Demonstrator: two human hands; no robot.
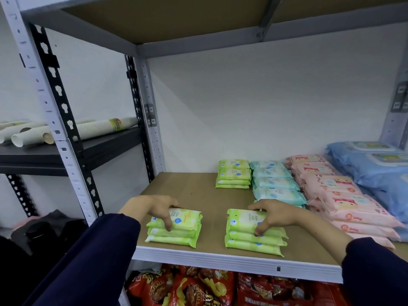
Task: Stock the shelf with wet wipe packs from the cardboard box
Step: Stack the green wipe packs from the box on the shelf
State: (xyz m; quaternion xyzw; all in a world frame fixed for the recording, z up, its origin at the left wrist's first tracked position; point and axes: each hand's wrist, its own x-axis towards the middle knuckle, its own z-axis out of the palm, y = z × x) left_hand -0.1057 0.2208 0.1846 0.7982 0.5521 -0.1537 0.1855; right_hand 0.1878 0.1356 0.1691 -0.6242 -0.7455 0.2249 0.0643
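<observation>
Under both hands, green wipe stacks.

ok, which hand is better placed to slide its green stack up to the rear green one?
Likely the right hand: the right stack it grips lies nearly straight before the rear stack. The left hand grips the left stack, further aside, needing a diagonal push.

We see a brown shelf board. Near its front edge sit a left green stack and a right green stack, set apart. Behind them, left to right, lie a back green stack, teal packs, pink packs and blue packs.
</observation>
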